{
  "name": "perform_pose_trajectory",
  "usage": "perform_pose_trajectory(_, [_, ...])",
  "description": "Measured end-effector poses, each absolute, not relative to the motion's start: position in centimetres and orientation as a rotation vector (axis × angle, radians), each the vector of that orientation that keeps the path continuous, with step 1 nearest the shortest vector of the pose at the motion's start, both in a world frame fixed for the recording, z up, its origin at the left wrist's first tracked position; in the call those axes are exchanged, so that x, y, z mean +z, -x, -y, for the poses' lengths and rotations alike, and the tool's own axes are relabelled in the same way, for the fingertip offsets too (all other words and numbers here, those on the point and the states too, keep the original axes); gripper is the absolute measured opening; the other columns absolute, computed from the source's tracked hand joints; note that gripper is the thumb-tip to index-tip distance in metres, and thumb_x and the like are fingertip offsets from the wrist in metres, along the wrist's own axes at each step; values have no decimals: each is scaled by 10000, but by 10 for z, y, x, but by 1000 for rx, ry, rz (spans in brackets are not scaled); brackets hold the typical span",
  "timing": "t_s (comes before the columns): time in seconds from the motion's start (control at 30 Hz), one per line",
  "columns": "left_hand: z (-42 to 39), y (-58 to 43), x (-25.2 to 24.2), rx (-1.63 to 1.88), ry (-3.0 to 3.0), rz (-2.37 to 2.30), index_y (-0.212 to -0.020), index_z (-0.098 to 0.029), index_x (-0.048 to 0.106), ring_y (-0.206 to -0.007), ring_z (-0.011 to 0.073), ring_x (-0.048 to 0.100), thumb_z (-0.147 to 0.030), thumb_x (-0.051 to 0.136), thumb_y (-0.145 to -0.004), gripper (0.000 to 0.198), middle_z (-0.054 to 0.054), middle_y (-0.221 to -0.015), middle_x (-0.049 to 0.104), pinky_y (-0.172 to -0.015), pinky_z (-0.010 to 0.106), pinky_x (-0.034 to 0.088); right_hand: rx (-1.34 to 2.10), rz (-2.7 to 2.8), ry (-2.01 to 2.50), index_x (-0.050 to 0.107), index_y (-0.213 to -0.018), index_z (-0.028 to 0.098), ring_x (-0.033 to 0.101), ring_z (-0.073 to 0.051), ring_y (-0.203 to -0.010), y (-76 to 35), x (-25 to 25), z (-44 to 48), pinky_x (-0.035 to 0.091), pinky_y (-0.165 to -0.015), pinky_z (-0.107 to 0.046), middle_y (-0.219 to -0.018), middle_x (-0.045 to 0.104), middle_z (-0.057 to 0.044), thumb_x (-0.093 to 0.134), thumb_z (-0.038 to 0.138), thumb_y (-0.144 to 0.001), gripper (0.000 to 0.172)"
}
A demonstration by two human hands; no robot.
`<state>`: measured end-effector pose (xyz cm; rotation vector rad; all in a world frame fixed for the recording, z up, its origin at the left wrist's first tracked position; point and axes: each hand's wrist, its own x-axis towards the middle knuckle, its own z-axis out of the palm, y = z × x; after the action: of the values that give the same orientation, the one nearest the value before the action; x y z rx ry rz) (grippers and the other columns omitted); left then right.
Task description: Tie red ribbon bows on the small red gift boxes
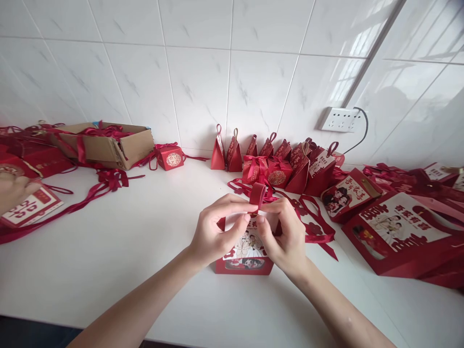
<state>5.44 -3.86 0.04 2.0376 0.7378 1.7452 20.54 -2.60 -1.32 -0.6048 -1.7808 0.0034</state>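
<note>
A red gift box [244, 266] with a cartoon couple on its white front stands upright on the white table, close to me. From its top rises a dark red strap loop [256, 194]. My left hand [221, 224] pinches the top of the box at the foot of the loop, thumb in front and fingers behind. From the other side my right hand [284, 229] grips the same top edge, its thumb almost meeting the left one. The fingers cover part of the fastening there.
At far left is another person's blurred hand [16, 191] by a white-and-red card [32, 208]. An open cardboard box [134, 147] holds red ribbons. Small red boxes [217, 157] line the wall. Larger gift boxes [402, 227] and ribbons lie right, below a power socket [340, 120].
</note>
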Motion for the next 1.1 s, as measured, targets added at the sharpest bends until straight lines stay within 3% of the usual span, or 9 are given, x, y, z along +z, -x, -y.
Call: perform_pose_trajectory(1.1, [39,-55,1,1756,-2041,-796,-916,-211,715,-784,130,656,-103,604,-810,188,34,-863,705,-688,233,556,25,1761,615,515,-886,207,456,-117,-569,-204,-12,27,363,-499,-261,-704,474,17,494,116,-873,94])
